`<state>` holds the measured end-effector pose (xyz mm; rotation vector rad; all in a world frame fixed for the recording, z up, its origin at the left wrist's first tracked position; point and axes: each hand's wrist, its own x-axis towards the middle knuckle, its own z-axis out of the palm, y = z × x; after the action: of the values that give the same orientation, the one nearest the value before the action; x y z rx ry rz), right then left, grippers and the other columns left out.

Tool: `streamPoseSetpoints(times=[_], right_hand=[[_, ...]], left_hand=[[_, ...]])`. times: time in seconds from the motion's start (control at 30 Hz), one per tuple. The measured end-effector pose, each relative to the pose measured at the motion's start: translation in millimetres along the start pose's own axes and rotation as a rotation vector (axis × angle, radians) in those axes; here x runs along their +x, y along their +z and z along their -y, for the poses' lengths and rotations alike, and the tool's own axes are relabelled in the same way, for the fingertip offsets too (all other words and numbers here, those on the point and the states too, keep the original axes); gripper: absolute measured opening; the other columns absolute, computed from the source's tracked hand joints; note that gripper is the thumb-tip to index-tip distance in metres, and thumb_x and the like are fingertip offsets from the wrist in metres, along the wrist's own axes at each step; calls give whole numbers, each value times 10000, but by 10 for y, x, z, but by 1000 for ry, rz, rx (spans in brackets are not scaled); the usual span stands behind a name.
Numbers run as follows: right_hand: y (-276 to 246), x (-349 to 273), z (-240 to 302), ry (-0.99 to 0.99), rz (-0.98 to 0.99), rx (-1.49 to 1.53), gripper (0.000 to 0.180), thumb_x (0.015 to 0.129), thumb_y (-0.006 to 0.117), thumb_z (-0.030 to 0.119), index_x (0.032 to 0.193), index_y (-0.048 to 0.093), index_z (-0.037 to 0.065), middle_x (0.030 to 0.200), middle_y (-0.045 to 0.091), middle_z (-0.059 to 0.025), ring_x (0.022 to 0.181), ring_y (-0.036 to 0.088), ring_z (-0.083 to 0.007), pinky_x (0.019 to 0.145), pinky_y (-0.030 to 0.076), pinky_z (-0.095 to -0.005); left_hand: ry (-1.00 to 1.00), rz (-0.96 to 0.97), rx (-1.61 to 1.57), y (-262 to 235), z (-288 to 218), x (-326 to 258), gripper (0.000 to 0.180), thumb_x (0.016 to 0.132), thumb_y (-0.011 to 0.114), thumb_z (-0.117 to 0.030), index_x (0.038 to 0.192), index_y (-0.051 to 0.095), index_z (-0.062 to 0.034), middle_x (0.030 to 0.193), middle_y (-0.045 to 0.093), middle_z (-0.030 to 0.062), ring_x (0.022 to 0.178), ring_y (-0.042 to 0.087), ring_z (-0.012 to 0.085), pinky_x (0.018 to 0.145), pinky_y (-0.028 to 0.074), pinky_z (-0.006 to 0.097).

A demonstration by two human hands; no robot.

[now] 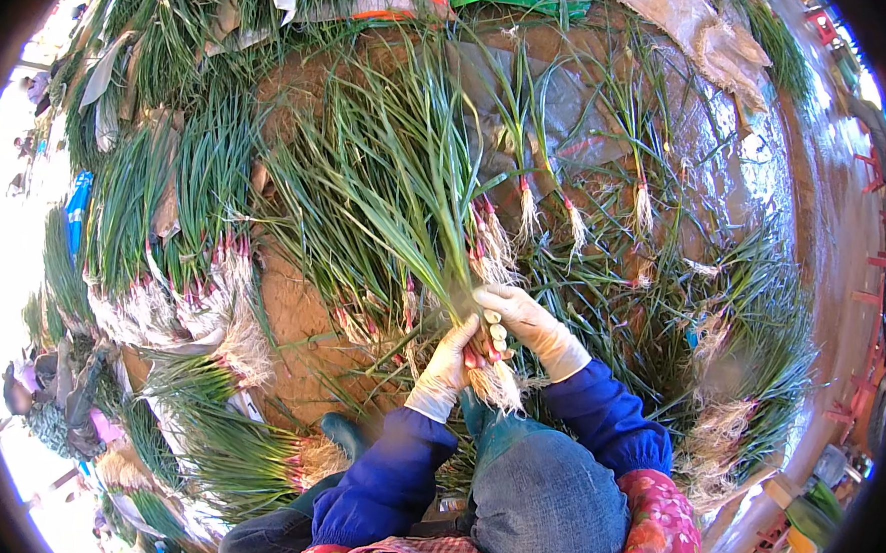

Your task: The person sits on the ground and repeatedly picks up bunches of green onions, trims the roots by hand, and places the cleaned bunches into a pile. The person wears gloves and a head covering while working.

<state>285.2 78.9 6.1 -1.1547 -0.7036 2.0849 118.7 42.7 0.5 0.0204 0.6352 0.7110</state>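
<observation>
A bunch of green garlic (420,230) with long flat leaves is in front of me, its reddish stem bases and pale roots pointing toward my knees. My left hand (444,369), in a whitish glove, is closed round the stems from the left. From the right, my gloved right hand (523,321) grips the same bunch, its fingers curled over the stems. Just beyond my hands lies a loose heap of green garlic (349,161). A few single green garlic plants (527,206) lie apart, farther off to the right.
Tied-looking bundles of green garlic (180,223) stand in rows at the left, with another bundle (243,451) by my left leg. Loose plants (760,343) are piled at the right. A beige sack (691,29) lies at the far right, on wet brown ground (300,334).
</observation>
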Motion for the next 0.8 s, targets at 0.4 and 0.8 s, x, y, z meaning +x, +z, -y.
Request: streamPoseSetpoints(times=[0.4, 0.8], right_hand=[[143, -2, -185, 13, 36, 201, 217, 903, 638, 207, 970, 656, 1, 855, 647, -13, 794, 597, -125, 749, 469, -265], [243, -63, -344, -519, -411, -1053, 212, 939, 583, 225, 908, 602, 17, 728, 595, -23, 654, 589, -89, 544, 471, -302]], left_hand=[[-19, 66, -115, -140, 39, -82, 355, 1001, 441, -417, 941, 588, -100, 545, 361, -74, 461, 355, 61, 541, 330, 244], [196, -324, 491, -106, 79, -103, 238, 954, 597, -273, 977, 613, -36, 663, 606, 33, 505, 523, 90, 462, 394, 199]])
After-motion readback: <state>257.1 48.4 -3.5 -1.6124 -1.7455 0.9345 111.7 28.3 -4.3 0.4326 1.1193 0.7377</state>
